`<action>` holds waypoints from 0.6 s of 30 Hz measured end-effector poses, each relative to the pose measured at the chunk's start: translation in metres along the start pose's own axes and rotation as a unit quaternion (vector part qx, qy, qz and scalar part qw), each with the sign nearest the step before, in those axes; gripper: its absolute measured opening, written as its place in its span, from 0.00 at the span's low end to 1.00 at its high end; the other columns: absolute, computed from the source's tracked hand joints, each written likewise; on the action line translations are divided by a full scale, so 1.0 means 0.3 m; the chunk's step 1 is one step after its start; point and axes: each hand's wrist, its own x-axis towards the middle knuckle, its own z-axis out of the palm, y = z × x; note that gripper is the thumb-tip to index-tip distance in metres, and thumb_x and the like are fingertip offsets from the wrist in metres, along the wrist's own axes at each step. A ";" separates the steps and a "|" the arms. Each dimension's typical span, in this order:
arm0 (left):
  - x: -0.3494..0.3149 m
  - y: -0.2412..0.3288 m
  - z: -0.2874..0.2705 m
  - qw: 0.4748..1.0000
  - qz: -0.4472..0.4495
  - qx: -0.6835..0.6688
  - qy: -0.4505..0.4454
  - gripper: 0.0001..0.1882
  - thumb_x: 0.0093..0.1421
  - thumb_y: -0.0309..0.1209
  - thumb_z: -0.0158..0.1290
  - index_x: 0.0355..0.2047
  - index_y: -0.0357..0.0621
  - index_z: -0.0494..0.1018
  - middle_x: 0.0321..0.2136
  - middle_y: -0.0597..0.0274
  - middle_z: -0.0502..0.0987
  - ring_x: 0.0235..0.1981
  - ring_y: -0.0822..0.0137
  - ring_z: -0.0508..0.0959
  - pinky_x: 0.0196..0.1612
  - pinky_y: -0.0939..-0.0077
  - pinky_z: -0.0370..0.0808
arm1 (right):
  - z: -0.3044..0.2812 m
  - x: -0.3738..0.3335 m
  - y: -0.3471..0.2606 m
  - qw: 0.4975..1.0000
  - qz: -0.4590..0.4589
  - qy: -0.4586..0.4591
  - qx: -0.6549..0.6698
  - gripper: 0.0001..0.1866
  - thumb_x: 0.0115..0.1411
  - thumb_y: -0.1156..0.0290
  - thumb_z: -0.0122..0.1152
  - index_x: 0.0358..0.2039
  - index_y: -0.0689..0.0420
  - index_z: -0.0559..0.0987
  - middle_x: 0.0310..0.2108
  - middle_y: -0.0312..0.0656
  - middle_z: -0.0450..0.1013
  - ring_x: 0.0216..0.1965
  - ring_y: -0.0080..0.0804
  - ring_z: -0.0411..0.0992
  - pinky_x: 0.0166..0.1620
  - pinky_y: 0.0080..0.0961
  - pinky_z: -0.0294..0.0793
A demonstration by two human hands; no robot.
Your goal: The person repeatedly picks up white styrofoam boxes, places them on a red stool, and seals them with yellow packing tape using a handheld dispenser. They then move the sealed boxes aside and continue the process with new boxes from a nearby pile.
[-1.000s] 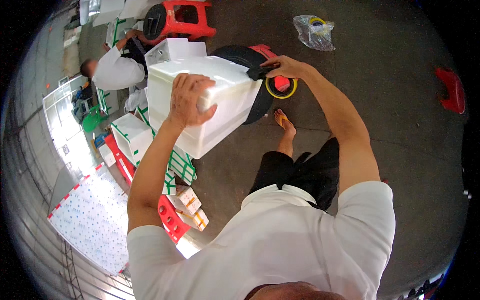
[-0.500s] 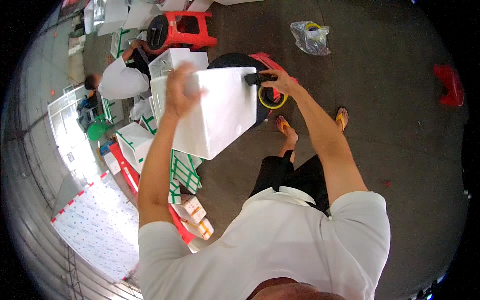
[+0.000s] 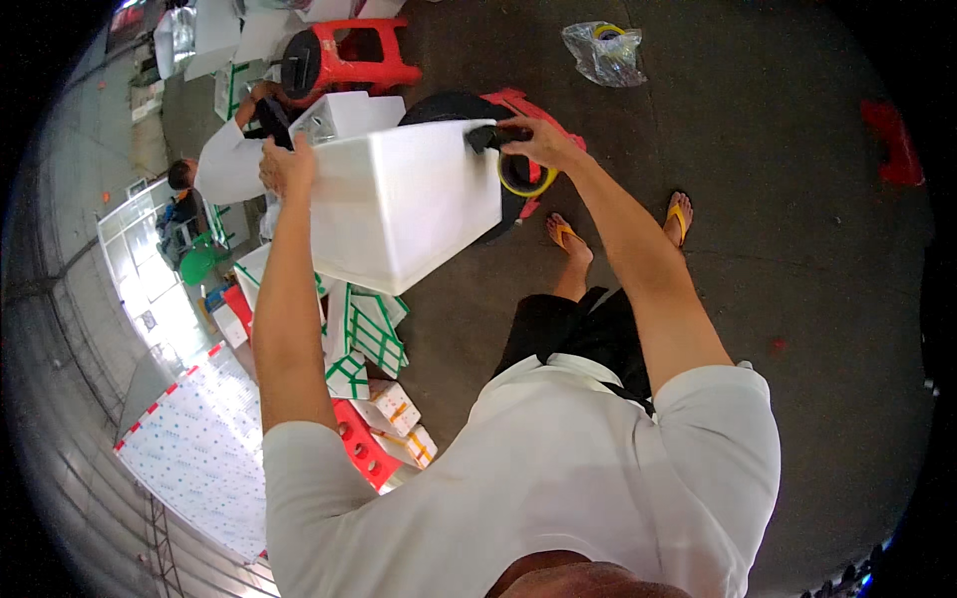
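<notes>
Taking the big white foam box (image 3: pixel 399 204) as the landmark: far out to its left, a sheet of white board dotted with small marks and edged in red (image 3: pixel 194 453) is lying on the floor. Nearer, just left of the box and partly behind it, another person in a white shirt (image 3: pixel 224 164) is bending over their own work. Below the box, a pile of smaller white boxes with green tape (image 3: pixel 364 334) is sitting on the floor, with a red crate (image 3: pixel 361 444) and two small cartons beside them.

The person's left hand (image 3: pixel 287 164) is gripping the box's upper left corner, fingers closed over the edge, holding it up in the air and tilted. The box itself is hanging between both hands, clear of the floor, in front of the person's chest.

At the box's upper right corner, the right hand (image 3: pixel 538 143) is closing around a dark tape dispenser (image 3: pixel 488 138) and pressing it against the box's edge; a roll of yellow tape (image 3: pixel 526 174) is hanging from it, just right of the box. Behind the box a red stool (image 3: pixel 344 60) is standing, and a second red and black stool is peeking out at its right side. Well off to the upper right, a clear plastic bag (image 3: pixel 603 52) is lying on the concrete floor (image 3: pixel 778 199), and the person's feet in yellow sandals (image 3: pixel 678 214) are standing to the right of and below the box.
</notes>
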 end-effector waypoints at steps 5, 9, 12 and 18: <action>-0.435 0.476 -0.040 0.866 0.421 0.119 -0.240 0.45 0.46 0.57 0.62 0.57 0.39 0.68 0.60 0.45 0.65 0.63 0.43 0.59 0.66 0.51 0.52 | -0.027 0.194 0.081 0.996 -0.020 0.045 0.077 0.29 0.50 0.63 0.71 0.54 0.56 0.76 0.43 0.42 0.78 0.44 0.31 0.75 0.50 0.28 0.73; -0.670 0.499 0.111 0.698 0.474 0.424 -0.330 0.53 0.43 0.62 0.60 0.62 0.36 0.63 0.64 0.42 0.59 0.65 0.32 0.53 0.65 0.40 0.48 | -0.051 0.262 0.004 1.000 -0.009 0.013 -0.024 0.29 0.52 0.60 0.70 0.54 0.56 0.76 0.44 0.45 0.77 0.45 0.34 0.75 0.51 0.28 0.72; -0.648 0.569 0.184 0.688 0.485 0.450 -0.299 0.50 0.42 0.58 0.62 0.60 0.38 0.65 0.62 0.43 0.63 0.63 0.34 0.58 0.64 0.40 0.51 | -0.105 0.205 0.049 0.998 -0.010 0.016 -0.061 0.29 0.47 0.59 0.72 0.51 0.54 0.79 0.46 0.49 0.77 0.46 0.39 0.74 0.50 0.31 0.73; -0.440 0.585 0.271 0.719 0.389 0.376 -0.436 0.33 0.34 0.50 0.64 0.41 0.47 0.80 0.42 0.51 0.81 0.52 0.52 0.76 0.58 0.44 0.63 | -0.088 -0.237 0.144 0.992 -0.029 -0.071 -0.104 0.28 0.53 0.66 0.69 0.55 0.56 0.75 0.45 0.42 0.77 0.45 0.32 0.74 0.52 0.31 0.72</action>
